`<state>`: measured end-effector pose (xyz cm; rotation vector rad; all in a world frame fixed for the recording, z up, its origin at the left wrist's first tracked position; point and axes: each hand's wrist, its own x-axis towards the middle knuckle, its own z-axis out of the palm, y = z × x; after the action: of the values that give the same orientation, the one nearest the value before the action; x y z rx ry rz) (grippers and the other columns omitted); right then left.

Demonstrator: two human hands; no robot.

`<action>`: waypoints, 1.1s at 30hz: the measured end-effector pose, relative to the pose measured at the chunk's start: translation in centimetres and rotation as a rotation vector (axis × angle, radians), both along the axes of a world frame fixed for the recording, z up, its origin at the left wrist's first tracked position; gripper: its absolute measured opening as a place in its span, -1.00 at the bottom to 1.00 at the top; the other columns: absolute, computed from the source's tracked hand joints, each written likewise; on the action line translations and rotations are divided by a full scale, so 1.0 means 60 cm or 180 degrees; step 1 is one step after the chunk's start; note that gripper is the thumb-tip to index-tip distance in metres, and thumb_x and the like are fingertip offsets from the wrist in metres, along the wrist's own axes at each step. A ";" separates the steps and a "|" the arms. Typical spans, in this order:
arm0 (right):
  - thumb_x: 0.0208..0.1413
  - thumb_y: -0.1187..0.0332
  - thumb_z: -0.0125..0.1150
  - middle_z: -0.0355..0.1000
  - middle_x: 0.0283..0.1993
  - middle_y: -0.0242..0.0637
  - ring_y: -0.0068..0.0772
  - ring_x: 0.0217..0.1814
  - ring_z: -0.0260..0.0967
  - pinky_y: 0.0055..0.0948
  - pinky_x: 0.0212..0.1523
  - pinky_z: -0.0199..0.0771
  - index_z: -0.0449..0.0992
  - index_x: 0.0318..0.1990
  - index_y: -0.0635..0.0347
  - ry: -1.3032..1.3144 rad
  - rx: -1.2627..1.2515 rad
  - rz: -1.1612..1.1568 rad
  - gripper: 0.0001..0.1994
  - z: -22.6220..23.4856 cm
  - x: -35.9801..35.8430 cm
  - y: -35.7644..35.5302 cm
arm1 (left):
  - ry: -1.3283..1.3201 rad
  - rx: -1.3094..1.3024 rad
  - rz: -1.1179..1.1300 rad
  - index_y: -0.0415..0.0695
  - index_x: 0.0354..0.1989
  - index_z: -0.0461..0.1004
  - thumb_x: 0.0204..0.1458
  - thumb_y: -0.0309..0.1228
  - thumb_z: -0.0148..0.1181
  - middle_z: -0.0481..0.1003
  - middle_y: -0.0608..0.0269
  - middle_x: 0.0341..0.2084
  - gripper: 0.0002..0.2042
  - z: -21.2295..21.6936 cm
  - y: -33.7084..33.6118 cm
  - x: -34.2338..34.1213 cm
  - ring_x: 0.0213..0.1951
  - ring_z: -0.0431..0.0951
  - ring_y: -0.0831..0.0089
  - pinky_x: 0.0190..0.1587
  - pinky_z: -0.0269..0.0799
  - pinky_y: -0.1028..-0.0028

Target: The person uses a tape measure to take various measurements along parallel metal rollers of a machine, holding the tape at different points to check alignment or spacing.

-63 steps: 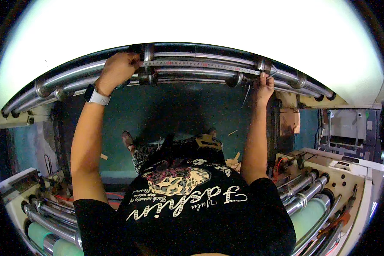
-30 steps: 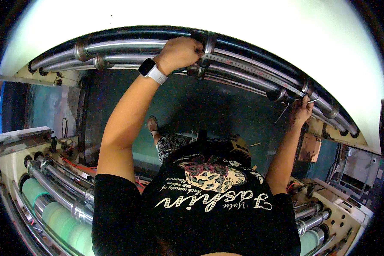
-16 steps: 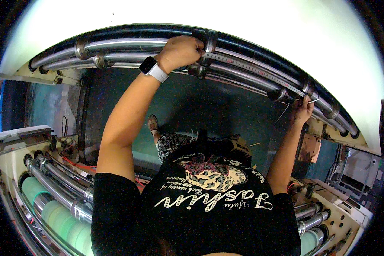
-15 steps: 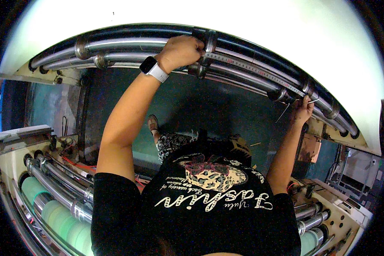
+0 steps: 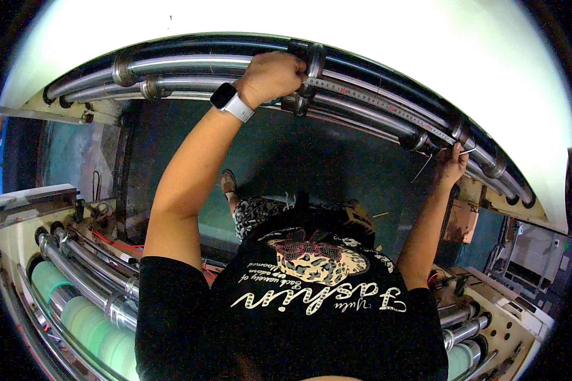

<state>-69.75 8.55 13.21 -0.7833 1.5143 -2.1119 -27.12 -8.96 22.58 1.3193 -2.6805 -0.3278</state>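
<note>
Whitish tape (image 5: 368, 98) links left hand (image 5: 274, 77) (palm-down) and right hand (image 5: 452, 166).

The view looks steeply down from the left of two wide fisheye cameras on the person's head, so close above the body that the black shirt (image 5: 292, 320) fills the lower middle, with the floor (image 5: 337, 168) showing past it. Farther from the lens, in the upper part, come the left hand (image 5: 274, 77) and the right hand (image 5: 453, 164) beside the metal shafts (image 5: 190, 63). The picture is upright and unmirrored, its round field dark at the corners and bending the shafts into an arc.
</note>
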 end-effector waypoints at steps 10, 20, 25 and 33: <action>0.12 0.40 0.07 0.06 -0.68 -0.59 -0.73 -0.69 -0.10 -0.63 -0.68 -0.12 0.30 -0.54 0.07 0.0191 0.0036 -0.0151 -0.81 -0.003 -0.001 -0.005 | 0.0153 -0.0063 -0.0065 0.00 -0.34 0.53 -0.09 -0.22 0.01 0.51 0.12 -0.39 -0.77 -0.003 -0.002 0.006 -0.28 0.50 0.12 -0.23 0.42 0.23; 0.11 0.40 0.07 0.09 -0.70 -0.54 -0.69 -0.73 -0.07 -0.62 -0.72 -0.10 0.32 -0.51 0.10 0.0066 -0.0249 -0.0247 -0.84 -0.001 0.015 -0.015 | 0.0172 -0.0076 -0.0062 0.00 -0.32 0.53 -0.09 -0.21 0.05 0.51 0.11 -0.41 -0.77 -0.001 0.003 0.007 -0.29 0.50 0.13 -0.25 0.41 0.23; 0.11 0.39 0.08 0.07 -0.72 -0.53 -0.67 -0.74 -0.08 -0.62 -0.72 -0.10 0.30 -0.52 0.10 0.0120 -0.0268 -0.0191 -0.82 -0.004 0.011 -0.016 | 0.0099 0.0013 -0.0054 0.02 -0.28 0.51 -0.08 -0.19 0.05 0.50 0.04 -0.41 -0.76 0.003 0.004 0.006 -0.30 0.49 0.05 -0.24 0.40 0.16; 0.08 0.35 0.14 0.23 -0.61 -0.53 -0.69 -0.63 0.07 -0.65 -0.62 0.06 0.33 -0.48 0.09 -0.0054 -0.0164 0.0156 -0.85 -0.011 -0.010 -0.002 | 0.0082 0.0148 0.0100 0.01 -0.30 0.53 -0.08 -0.23 0.03 0.51 0.12 -0.36 -0.77 0.008 0.005 0.000 -0.25 0.50 0.13 -0.20 0.40 0.23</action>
<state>-70.35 8.41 12.57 -0.8104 1.4230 -2.1237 -27.10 -8.66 23.05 1.3588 -2.6438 -0.4030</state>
